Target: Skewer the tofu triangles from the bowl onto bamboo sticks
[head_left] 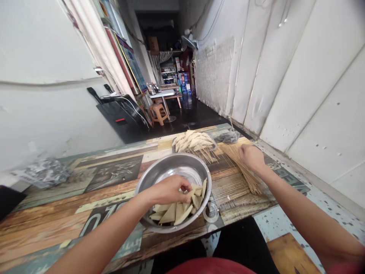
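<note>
A steel bowl [139,186] stands near the table's front edge with pale triangular tofu slices [170,214] heaped in its near and right side. My left hand [172,189] reaches into it, fingers closed in a pinch on a tofu slice at the heap's top. To the right, a loose bundle of bamboo skewers [247,176] lies across the table. My right hand [252,158] is over the far part of that bundle with its fingers curled closed on skewers; how many it holds is hidden. Behind the bowl, skewered tofu slices [194,140] are piled on a plate, sticks pointing toward me.
A crumpled grey plastic bag [228,137] lies at the table's far right corner. A clear plastic bag [47,172] sits at the left end of the patterned table [114,173]. White wall panels [285,76] rise on the right. Farther back are a stool [159,114] and a small table.
</note>
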Motion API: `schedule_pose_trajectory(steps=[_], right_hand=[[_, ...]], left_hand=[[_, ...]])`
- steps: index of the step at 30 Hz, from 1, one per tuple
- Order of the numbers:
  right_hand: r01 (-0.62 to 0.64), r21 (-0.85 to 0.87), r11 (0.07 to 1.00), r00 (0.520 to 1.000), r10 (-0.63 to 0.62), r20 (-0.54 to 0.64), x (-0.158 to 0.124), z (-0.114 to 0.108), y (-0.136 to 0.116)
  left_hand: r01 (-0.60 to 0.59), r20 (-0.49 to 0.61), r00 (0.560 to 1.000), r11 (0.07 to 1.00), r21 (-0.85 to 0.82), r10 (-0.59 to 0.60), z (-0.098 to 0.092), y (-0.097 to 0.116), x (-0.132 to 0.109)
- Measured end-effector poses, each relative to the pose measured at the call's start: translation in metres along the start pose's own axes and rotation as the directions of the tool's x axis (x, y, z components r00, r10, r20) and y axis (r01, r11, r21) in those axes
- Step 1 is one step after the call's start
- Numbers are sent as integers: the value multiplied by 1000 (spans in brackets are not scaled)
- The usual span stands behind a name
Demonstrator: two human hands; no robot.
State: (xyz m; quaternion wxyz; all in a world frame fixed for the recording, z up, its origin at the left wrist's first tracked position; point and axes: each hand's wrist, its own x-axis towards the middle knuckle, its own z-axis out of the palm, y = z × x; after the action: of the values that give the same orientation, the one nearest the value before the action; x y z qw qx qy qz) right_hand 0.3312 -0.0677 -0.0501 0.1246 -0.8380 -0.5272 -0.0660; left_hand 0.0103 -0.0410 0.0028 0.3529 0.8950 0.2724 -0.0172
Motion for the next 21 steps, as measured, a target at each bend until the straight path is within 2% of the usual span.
schedule_pose_trajectory(steps=[3, 5, 8, 11, 13, 14, 16, 18, 21], right_hand=[[6, 93, 996, 989, 8, -148, -2, -11, -3], [36, 162, 986, 966, 7, -257, -9, -25, -9], [150, 273, 950, 926, -38, -377, -36, -51, -26], [342, 362, 867, 893, -180, -412, -82, -64, -51], [488, 401, 775, 852, -325, -409, -116, -61, -68], [546, 485, 683, 834, -391, -389, -130, -55, -75], [591, 579, 562, 806, -397, -439, -151, -40, -87], [606, 619, 500, 795, -379, -472, -162, -25, -94], [604, 638, 478, 797, -344, -497, -164, -12, -98]], left_hand=[[47, -23, 999, 998, -51, -48, 1, 1, -3], [64, -33, 997, 969, -239, -74, -1, 1, -4], [102, -60, 984, 814, -572, -166, -8, -1, -1], [-24, -231, 948, 675, -737, -217, -18, -1, 4], [-161, -341, 907, 546, -823, -246, -25, -2, 6], [-212, -363, 892, 462, -861, -269, -28, -2, 6], [-265, -370, 875, 331, -906, -312, -33, -4, 4], [-297, -384, 864, 287, -911, -325, -38, -5, 1], [-357, -434, 843, 273, -893, -318, -46, -6, -4]])
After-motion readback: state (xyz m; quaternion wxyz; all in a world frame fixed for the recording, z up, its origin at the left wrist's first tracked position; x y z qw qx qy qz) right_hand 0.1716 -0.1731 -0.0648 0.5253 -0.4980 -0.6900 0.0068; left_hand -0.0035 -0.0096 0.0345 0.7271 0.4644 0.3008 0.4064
